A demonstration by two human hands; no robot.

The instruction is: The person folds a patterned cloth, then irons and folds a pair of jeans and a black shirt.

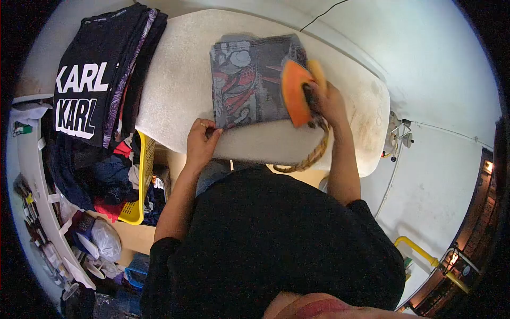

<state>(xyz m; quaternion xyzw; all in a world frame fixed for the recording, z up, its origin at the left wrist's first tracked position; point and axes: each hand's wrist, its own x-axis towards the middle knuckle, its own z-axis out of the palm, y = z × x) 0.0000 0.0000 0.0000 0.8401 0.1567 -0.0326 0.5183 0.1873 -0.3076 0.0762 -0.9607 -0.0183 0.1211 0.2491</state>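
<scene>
A dark grey folded garment (255, 80) with a red and pale grey print lies flat on the white ironing board (180, 69). My right hand (328, 103) is closed around the handle of an orange iron (295, 95), which is slightly blurred and rests over the garment's right side. From the iron a braided-looking cord (313, 157) hangs down toward my body. At the garment's lower left corner, my left hand (203, 141) pinches the cloth edge between thumb and fingers.
Black folded clothes (101, 69) with KARL lettering are stacked at the board's left end. Below them stands a yellow basket (142, 181) with more clothes. A white wall (441, 80) borders the right side, with a yellow pipe (419, 252) lower down.
</scene>
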